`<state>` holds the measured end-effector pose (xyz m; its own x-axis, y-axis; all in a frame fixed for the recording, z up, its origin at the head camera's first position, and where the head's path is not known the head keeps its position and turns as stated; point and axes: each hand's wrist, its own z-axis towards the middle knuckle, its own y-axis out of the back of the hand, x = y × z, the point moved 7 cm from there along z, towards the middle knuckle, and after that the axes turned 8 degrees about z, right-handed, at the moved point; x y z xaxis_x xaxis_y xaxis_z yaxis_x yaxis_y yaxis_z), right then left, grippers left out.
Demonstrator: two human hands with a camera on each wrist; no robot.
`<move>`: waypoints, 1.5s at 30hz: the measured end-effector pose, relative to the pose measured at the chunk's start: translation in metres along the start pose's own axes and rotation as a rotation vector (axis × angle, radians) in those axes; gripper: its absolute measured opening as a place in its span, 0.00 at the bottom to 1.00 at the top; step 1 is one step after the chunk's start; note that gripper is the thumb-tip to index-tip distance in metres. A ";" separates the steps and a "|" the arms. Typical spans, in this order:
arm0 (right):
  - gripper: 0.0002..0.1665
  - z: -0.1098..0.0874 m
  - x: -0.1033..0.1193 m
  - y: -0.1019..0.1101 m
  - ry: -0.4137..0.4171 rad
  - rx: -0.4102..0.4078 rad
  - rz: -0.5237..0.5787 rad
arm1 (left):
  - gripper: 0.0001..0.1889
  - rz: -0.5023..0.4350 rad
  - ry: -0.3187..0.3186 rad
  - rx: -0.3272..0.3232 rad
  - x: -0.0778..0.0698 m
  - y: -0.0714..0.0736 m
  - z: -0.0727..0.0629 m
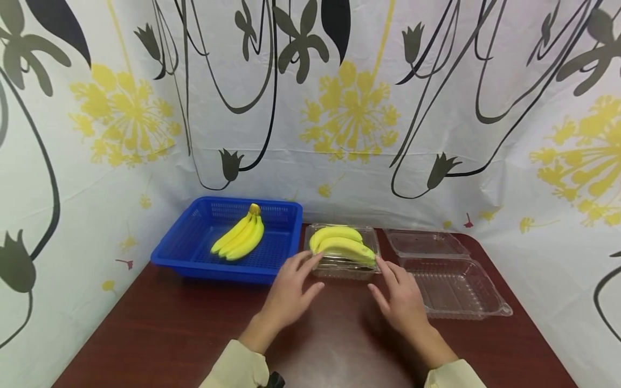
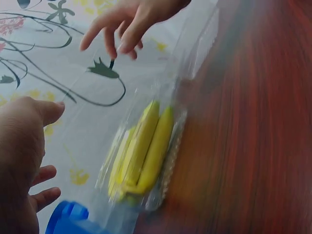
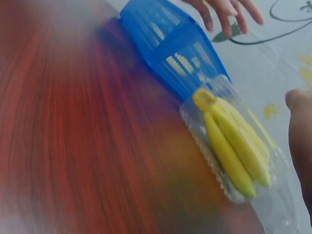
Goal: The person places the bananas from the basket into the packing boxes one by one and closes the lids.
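A clear plastic clamshell box (image 1: 339, 274) stands on the table with a bunch of yellow bananas (image 1: 342, 248) in it; the frames do not settle whether its lid is fastened. My left hand (image 1: 289, 291) hovers by the box's left front side, fingers loosely extended and holding nothing. On the other side my right hand (image 1: 402, 299) is held near the right front corner, also with relaxed fingers and nothing in them. In the left wrist view, the right hand (image 2: 139, 22) appears raised above the table, apart from the box.
A blue plastic basket (image 1: 213, 269) to the left holds another banana bunch (image 1: 242, 237). On the right lies a second clear box (image 1: 456, 285), its lid (image 1: 427, 243) folded back. A patterned sheet (image 1: 271, 124) hangs behind the dark red-brown table (image 1: 184, 334).
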<state>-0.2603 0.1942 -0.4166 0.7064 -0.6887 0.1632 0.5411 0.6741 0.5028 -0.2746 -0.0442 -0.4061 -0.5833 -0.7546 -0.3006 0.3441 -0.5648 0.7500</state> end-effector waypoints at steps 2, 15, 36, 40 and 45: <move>0.35 -0.002 -0.003 0.003 0.019 0.005 -0.012 | 0.32 0.057 -0.015 0.017 0.005 0.002 0.000; 0.43 -0.026 -0.044 0.031 -0.032 0.032 -0.101 | 0.31 0.247 -0.007 0.111 0.059 0.020 0.003; 0.51 -0.053 -0.094 0.072 -0.194 0.047 -0.192 | 0.37 0.338 0.101 0.288 0.134 0.053 0.017; 0.52 -0.057 -0.101 0.078 -0.213 0.042 -0.206 | 0.38 0.332 0.123 0.321 0.145 0.057 0.018; 0.53 -0.062 -0.109 0.087 -0.245 0.033 -0.220 | 0.39 0.314 0.135 0.372 0.159 0.059 0.020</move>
<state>-0.2614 0.3446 -0.4432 0.4416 -0.8631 0.2450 0.6504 0.4960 0.5753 -0.3620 -0.1908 -0.3979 -0.3852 -0.9192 -0.0819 0.1876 -0.1649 0.9683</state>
